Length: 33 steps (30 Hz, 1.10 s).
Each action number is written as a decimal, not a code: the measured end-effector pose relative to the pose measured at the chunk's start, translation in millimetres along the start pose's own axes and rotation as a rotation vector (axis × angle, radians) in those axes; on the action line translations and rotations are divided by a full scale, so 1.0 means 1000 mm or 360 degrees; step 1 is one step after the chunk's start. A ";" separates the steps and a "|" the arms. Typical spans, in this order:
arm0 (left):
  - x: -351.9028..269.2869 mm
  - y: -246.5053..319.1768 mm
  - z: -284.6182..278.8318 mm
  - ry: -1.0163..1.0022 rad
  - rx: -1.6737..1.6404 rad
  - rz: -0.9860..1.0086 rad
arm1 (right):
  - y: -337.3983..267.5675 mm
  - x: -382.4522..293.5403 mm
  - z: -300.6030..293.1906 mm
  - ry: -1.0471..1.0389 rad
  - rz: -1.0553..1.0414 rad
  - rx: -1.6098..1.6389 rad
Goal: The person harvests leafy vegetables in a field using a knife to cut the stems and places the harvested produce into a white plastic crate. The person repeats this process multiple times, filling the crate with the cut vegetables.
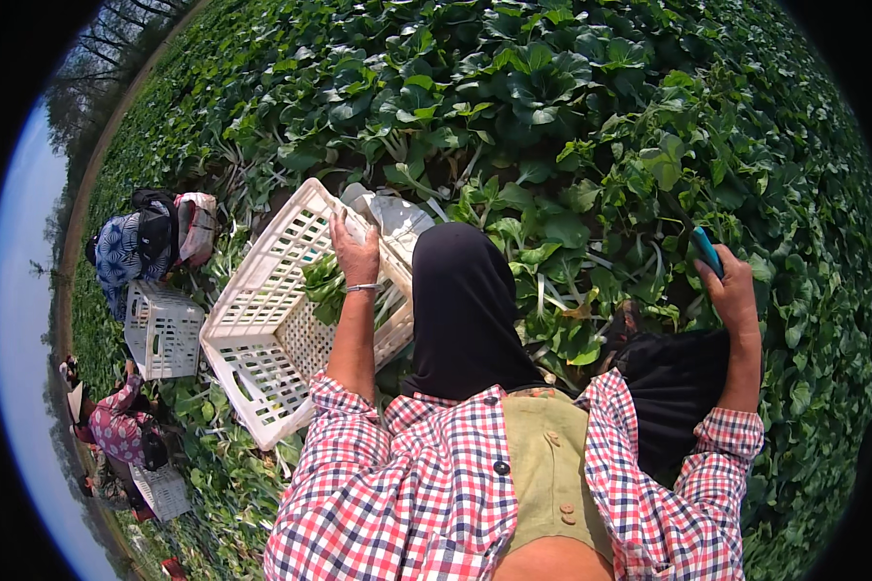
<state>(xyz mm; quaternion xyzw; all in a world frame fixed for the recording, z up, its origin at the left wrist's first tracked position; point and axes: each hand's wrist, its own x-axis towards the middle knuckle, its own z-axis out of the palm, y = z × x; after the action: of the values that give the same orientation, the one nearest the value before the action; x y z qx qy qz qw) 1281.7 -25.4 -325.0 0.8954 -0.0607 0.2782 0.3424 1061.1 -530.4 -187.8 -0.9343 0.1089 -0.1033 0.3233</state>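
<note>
My left hand [356,254] grips the upper rim of a white slatted plastic crate [243,287], which stands tilted to my left. Inside the crate lie a few leafy greens with pale stalks [325,289], partly hidden by my left forearm. Off to the right, my right hand [731,287] is closed around the teal handle of a knife [707,250]. Its dark blade points up and left among the leaves and is hard to make out. Ahead of me grow dense pak choi plants [530,80], with cut white stalks and loose leaves [552,298] lying nearer.
A crumpled white sheet or sack [400,216] lies against the crate's far side. At left, a bent-over person [127,243] is beside another white crate [163,330]. Farther back, a person in a pink patterned top [120,428] is near a third crate [161,490]. Trees [94,94] line the field.
</note>
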 end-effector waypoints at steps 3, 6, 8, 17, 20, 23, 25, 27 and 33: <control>0.003 -0.013 0.003 -0.0001 -0.0296 -0.0465 | 0.001 0.000 0.002 0.0013 -0.0020 -0.0007; -0.001 -0.026 0.008 -0.0317 -0.1208 -0.1068 | 0.000 0.002 0.005 0.0075 -0.0091 -0.0052; -0.005 -0.031 0.014 -0.0309 -0.1314 -0.1126 | -0.001 0.004 0.008 -0.0059 0.0003 -0.0037; -0.012 -0.015 0.013 -0.0413 -0.1680 -0.1586 | -0.027 0.042 0.183 -0.0697 0.0412 0.0928; -0.013 -0.011 0.013 -0.0322 -0.1540 -0.1624 | -0.052 0.062 0.287 -0.0768 0.0179 0.0897; -0.014 -0.009 0.013 -0.0283 -0.1491 -0.1577 | -0.080 0.077 0.375 -0.0737 0.0171 0.0930; -0.015 -0.004 0.010 -0.0311 -0.1472 -0.1603 | -0.088 0.083 0.410 -0.0710 0.0157 0.0879; -0.015 0.003 0.007 -0.0310 -0.1532 -0.1635 | -0.095 0.090 0.443 -0.0761 0.0332 0.0887; -0.004 0.027 -0.001 -0.0262 -0.1535 -0.1762 | -0.087 0.090 0.513 -0.0507 0.0222 0.0591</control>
<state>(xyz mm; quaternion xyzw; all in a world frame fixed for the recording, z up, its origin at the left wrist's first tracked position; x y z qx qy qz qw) 1270.1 -45.4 -311.1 0.5629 0.2589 -0.0611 0.7825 1293.9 -189.1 -517.0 -0.8537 0.1000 0.0494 0.5087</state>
